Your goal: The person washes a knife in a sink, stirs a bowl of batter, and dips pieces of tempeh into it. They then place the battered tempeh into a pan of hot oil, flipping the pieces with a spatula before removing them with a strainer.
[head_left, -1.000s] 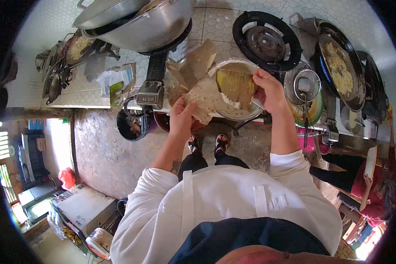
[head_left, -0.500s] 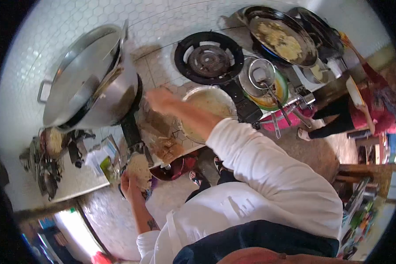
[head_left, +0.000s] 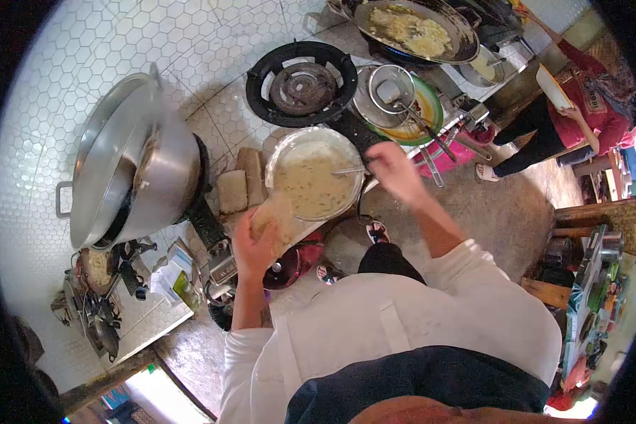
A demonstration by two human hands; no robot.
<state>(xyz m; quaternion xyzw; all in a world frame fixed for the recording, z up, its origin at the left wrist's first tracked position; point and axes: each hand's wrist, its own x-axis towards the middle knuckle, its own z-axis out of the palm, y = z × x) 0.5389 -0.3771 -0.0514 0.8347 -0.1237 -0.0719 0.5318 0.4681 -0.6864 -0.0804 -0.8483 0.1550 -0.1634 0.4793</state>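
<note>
In my left hand (head_left: pixel 254 247) is a pale, flat food slice (head_left: pixel 279 212), tempeh by its look and blurred, held at the near-left rim of a metal bowl. The bowl (head_left: pixel 271 164) holds creamy batter (head_left: pixel 314 180) with green bits. A metal spoon (head_left: pixel 346 170) lies partly in the batter, its handle reaching over the right rim. My right hand (head_left: pixel 397 173), smeared by motion, is at the handle's end with its fingers curled and seemingly closed on it. Two light-brown blocks (head_left: pixel 232 191) lie on the counter left of the bowl.
A burner (head_left: pixel 304 85) stands behind the bowl; a wok (head_left: pixel 466 53) of frying food is at the back right. Strainers (head_left: pixel 391 90) rest over a green-rimmed plate. A big steel pot (head_left: pixel 169 173) stands left. A co-worker (head_left: pixel 586 106) stands at the right.
My right hand has swung from the counter left of the bowl to its right side, at the spoon. My left hand has come up and right with the slice to the bowl.
</note>
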